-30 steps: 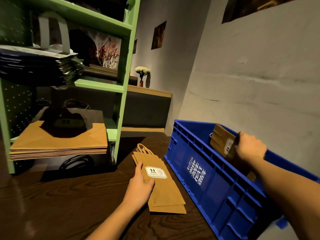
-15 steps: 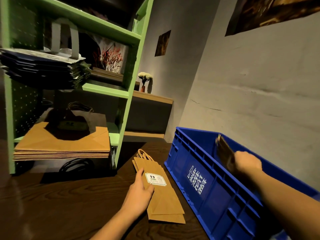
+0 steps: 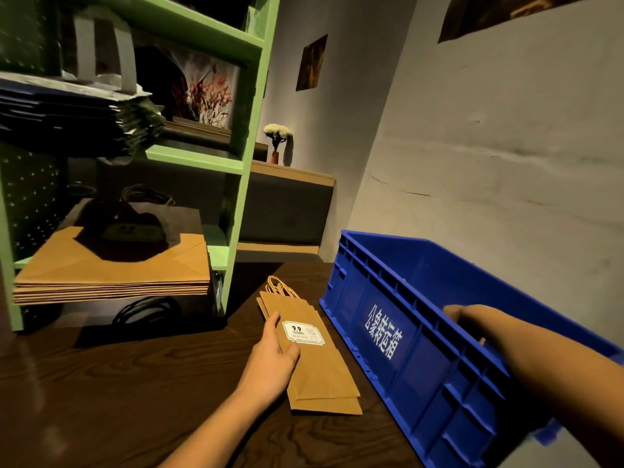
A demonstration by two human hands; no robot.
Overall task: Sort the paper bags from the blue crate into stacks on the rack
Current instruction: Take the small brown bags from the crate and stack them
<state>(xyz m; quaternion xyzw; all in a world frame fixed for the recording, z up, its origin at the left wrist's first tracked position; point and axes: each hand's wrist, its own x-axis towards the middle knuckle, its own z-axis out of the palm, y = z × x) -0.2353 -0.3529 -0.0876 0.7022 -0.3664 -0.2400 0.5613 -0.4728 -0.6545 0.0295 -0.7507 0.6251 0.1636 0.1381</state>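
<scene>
A blue crate [image 3: 401, 295] with white lettering stands on the dark wooden table at the right. My right hand [image 3: 467, 319] reaches down inside it; the crate's near wall hides the fingers and whatever they touch. Left of the crate lies a small pile of narrow brown paper bags [image 3: 320, 369] with a white label on top. My left hand [image 3: 275, 358] rests on that pile's left edge, thumb laid on the top bag. On the green rack [image 3: 241, 184], a stack of wide brown bags [image 3: 114, 275] fills the lower shelf and a stack of dark bags [image 3: 67, 119] the shelf above.
A dark bag with rope handles [image 3: 135, 228] lies on the wide brown stack. Black cords [image 3: 145, 310] sit under the rack. A grey wall [image 3: 489, 146] rises right behind the crate. A small vase of white flowers [image 3: 277, 140] stands on a wooden ledge beyond the rack.
My right hand held a brown bag above the crate's rim, then sank into the crate; the bag is out of sight now. My left hand stayed on the narrow pile.
</scene>
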